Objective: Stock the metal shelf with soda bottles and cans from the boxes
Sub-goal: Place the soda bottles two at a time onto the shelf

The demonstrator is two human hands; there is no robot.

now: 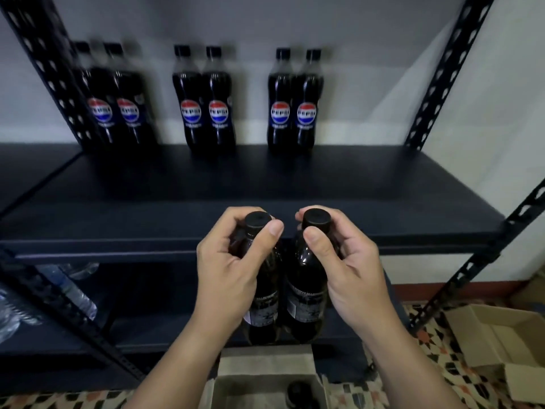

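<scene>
1. Left hand (228, 267) fingers curled round neck of dark plastic soda bottle w/ black cap (261, 278).
2. Right hand (351, 270) grips second dark capped bottle (306, 276) likewise.
3. Both bottles upright, side by side, in front of black metal shelf (265, 187) edge, above open cardboard box (265, 388).
4. Six Pepsi bottles (203, 101) at shelf rear, in pairs.

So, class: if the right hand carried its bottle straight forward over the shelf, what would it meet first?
Probably the right-hand pair of bottles at the back. The right hand faces bare shelf until then, though depth is hard to judge.
</scene>
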